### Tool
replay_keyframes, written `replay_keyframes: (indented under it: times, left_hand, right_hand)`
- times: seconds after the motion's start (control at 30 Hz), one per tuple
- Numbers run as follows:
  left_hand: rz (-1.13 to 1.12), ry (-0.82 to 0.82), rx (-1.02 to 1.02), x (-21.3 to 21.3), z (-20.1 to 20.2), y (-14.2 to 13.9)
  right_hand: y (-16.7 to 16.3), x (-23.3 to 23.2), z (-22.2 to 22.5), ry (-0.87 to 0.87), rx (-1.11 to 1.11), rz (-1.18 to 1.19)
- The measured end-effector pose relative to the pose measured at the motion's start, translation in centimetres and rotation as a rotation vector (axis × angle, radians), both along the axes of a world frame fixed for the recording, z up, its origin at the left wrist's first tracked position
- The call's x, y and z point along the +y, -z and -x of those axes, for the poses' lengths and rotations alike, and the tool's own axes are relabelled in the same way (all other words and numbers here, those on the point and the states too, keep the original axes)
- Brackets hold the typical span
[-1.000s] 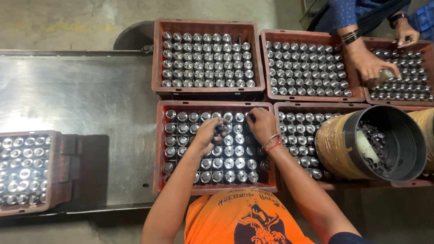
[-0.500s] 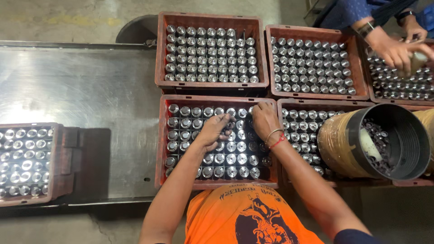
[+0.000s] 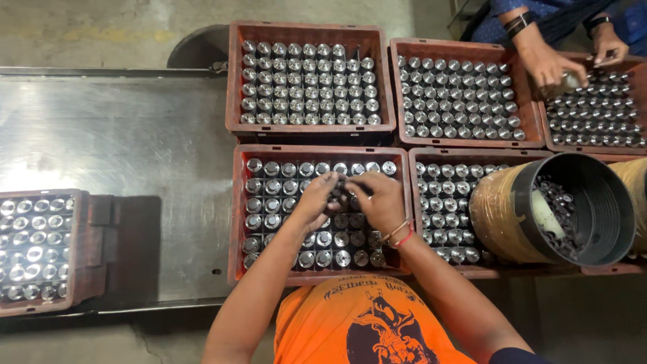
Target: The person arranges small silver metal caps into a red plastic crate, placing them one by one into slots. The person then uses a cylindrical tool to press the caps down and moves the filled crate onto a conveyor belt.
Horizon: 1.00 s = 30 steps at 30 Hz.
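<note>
The left hand (image 3: 315, 199) and the right hand (image 3: 379, 202) meet over the middle of the near crate (image 3: 237, 222), fingers curled and pinching at the metal cylinders (image 3: 269, 202) that stand upright in rows inside it; what sits between the fingertips cannot be told. More full crates (image 3: 232, 74) stand behind and to the right. A black bucket (image 3: 606, 202) of small parts lies tilted on the right crate. A co-worker's hands (image 3: 549, 64) work at the far right. All rest on a steel table (image 3: 101, 135).
</note>
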<state>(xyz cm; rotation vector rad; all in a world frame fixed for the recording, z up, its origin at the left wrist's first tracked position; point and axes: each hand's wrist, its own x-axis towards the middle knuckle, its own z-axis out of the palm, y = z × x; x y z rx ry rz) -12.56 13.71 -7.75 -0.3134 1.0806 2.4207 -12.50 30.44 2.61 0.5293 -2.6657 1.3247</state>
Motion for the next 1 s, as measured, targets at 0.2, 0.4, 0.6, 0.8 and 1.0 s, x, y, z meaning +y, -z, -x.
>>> replay_keyframes:
  times: [0.2,0.4,0.6,0.8,1.0]
  left_hand:
    - [-0.097,-0.064,-0.071,-0.7,0.2,-1.1]
    - [0.179,-0.044,0.004,-0.9,0.2,-0.7]
    - [0.246,0.010,-0.004,-0.1,0.6,-0.7]
    - [0.382,0.255,0.125,0.3,-0.1,-0.8]
    - [0.453,0.384,0.178,0.5,-1.1,-0.3]
  right_hand:
    - [2.4,2.4,1.7,-0.032,0.189,-0.239]
    - [4.7,2.7,0.2,-0.171,0.220,-0.366]
    - [3.0,2.1,-0.9,-0.258,0.284,-0.510]
    - [1.9,3.1,-0.1,-0.152,-0.037,-0.135]
    - [3.2,3.2,-0.5,-0.203,-0.281,0.197]
